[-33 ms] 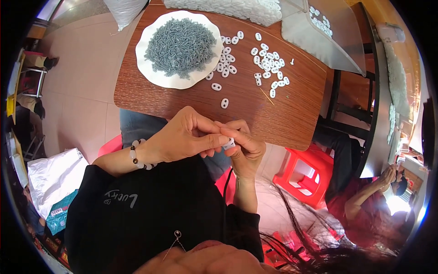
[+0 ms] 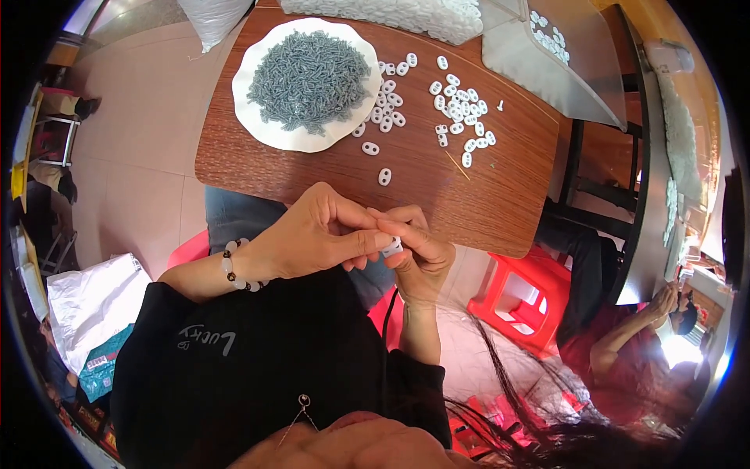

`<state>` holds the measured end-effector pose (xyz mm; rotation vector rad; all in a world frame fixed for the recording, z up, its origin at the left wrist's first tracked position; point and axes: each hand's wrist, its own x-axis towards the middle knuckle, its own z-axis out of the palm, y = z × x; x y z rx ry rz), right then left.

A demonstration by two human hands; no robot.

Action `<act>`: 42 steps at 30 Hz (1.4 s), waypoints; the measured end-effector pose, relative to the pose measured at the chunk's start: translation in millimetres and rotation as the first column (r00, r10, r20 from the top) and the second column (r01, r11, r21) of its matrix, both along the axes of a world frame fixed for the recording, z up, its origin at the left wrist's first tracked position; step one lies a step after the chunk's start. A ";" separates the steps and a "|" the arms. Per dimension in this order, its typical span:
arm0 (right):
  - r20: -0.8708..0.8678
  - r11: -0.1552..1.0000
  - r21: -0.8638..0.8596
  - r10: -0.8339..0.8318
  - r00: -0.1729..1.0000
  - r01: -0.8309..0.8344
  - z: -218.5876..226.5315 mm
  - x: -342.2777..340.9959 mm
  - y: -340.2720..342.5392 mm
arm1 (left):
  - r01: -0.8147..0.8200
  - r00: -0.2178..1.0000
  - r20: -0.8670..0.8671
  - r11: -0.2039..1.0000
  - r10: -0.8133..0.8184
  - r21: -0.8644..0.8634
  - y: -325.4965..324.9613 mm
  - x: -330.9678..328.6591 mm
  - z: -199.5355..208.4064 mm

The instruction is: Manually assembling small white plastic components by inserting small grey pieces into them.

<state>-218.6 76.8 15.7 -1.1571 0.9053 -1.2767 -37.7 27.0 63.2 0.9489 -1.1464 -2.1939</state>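
My left hand [image 2: 328, 230], a beaded bracelet at its wrist, is closed with thumb and fingertips pinched together against a small white oval piece [image 2: 393, 247] with two holes. My right hand [image 2: 428, 250] grips the same piece between thumb and bent fingers from the other side. Both hands meet just off the table's near edge, over my lap. Anything else between the fingertips is hidden. On the table beyond them, a loose white two-hole piece [image 2: 384, 177] lies nearest. A white wavy-rimmed plate [image 2: 246, 70] holds a heap of small grey elongated ribbed pieces [image 2: 312, 82].
Many white two-hole pieces [image 2: 461, 105] lie scattered on the brown wooden table [image 2: 273, 168]. A thin stick [image 2: 458, 166] rests beside them. Clear-sided bins [image 2: 547, 78] stand at the back right. A red stool [image 2: 523, 301] is right of me; another person [image 2: 633, 344] sits farther right.
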 end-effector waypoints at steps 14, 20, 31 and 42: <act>-0.007 0.997 -0.066 -0.043 0.999 0.043 4.1 7.6 6.1 | -0.006 1.000 -0.003 1.000 0.006 -0.016 6.6 2.9 6.6; -0.089 0.994 -0.075 -0.086 0.992 0.080 1.4 10.4 8.8 | -0.063 0.998 0.001 0.998 0.063 0.022 10.6 -0.1 4.4; 0.165 0.997 -0.051 0.059 0.984 -0.051 -22.7 6.5 -9.4 | -0.091 0.996 0.018 0.996 0.091 0.012 0.3 -1.7 -0.5; 0.217 0.995 -0.015 0.100 0.971 -0.099 -25.4 -0.2 -13.3 | -0.104 0.994 -0.031 0.992 0.106 0.067 -1.6 -4.5 -12.0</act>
